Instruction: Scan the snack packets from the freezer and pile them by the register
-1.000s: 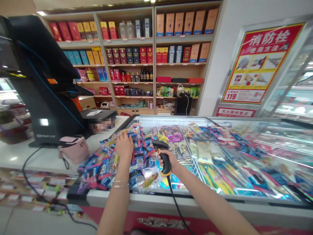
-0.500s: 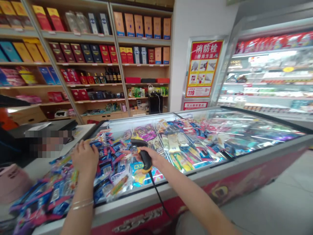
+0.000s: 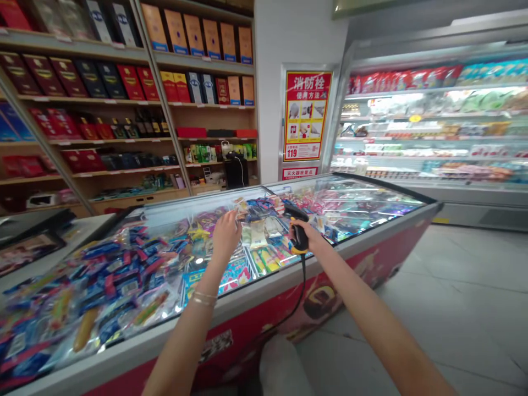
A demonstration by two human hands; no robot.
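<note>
The barcode scanner [image 3: 300, 235] was above the freezer [image 3: 256, 291], with the right hand's [image 3: 308, 232] fingers wrapped around its handle. The left hand [image 3: 226, 234] had left the packet pile [image 3: 127, 269] and was nearer the scanner; whether its bent fingers gripped something, I cannot tell.

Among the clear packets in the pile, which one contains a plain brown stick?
The middle packet, at the front of the pile, shows only brown inside; the left packet and right packet beside it show yellow and green.

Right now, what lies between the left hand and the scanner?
Pale packets in the chest freezer show between the left hand and scanner, head view.
</note>
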